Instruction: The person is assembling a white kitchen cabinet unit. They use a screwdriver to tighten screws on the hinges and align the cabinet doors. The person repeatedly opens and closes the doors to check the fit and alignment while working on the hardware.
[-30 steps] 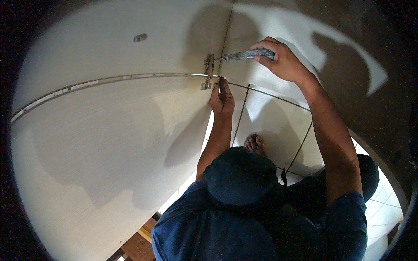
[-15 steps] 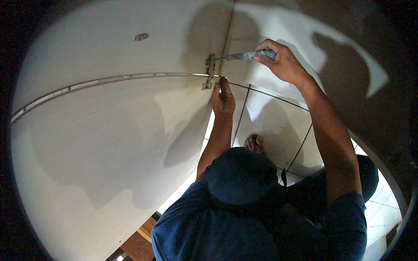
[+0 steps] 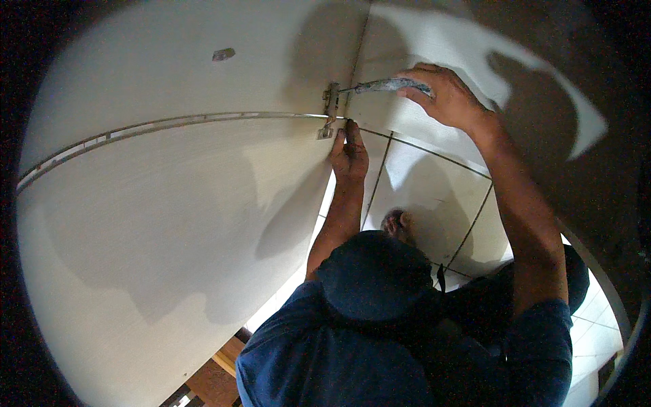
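Observation:
My right hand (image 3: pixel 444 98) is closed around the greyish, worn handle of a screwdriver (image 3: pixel 390 85). Its thin shaft points left, and the end meets a metal cabinet hinge (image 3: pixel 331 102) at the inner corner. Below that hinge, my left hand (image 3: pixel 350 154) reaches up with its fingers closed at the edge of the lower white panel (image 3: pixel 203 203). What lies between those fingertips is too small to make out. Beside them sits a small metal plate (image 3: pixel 325 133) of the hinge, on the panel's corner.
A second white panel (image 3: pixel 169 81) stands above a narrow gap with a metal-like strip (image 3: pixel 135 129). White tiles (image 3: pixel 434 166) with dark joints cover the surface beyond my hands. A bare foot (image 3: pixel 399 222) shows there. Brown wooden pieces (image 3: pixel 217 380) lie at the lower left.
My right hand has turned at the wrist and shifted slightly right, and the screwdriver handle has rolled with it. The left hand keeps its place at the panel edge.

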{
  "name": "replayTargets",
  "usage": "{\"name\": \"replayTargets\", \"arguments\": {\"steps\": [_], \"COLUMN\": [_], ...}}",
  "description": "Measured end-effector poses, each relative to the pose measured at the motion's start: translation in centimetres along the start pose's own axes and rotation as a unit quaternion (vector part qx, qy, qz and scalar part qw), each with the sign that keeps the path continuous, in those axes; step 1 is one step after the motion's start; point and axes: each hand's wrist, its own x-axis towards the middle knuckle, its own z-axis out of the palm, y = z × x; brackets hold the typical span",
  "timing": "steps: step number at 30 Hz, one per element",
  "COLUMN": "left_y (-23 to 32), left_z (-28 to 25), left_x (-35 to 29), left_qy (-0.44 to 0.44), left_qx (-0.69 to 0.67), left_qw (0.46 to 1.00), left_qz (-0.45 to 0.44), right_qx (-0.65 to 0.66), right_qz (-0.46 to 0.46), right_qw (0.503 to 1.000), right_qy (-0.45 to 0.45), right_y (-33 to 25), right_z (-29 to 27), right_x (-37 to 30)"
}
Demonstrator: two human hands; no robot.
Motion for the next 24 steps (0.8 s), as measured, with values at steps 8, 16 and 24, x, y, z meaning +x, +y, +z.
{"name": "replayTargets", "arguments": {"steps": [8, 16, 24], "left_y": [-0.8, 0.1, -1.0], "left_z": [0.4, 0.0, 1.8], "left_x": [0.0, 0.1, -0.7], "left_qy": [0.046, 0.048, 0.076], "left_qx": [0.069, 0.049, 0.046], "left_qw": [0.993, 0.997, 0.995], "left_qz": [0.079, 0.035, 0.039], "right_qx": [0.081, -0.216, 0.022], "right_qz": [0.211, -0.074, 0.172], "right_qw": [0.965, 0.966, 0.973], "right_qy": [-0.137, -0.122, -0.155], "right_y": [-0.1, -0.8, -0.4], "right_z": [0.3, 0.8, 0.9], "right_x": [0.4, 0.8, 2.7]}}
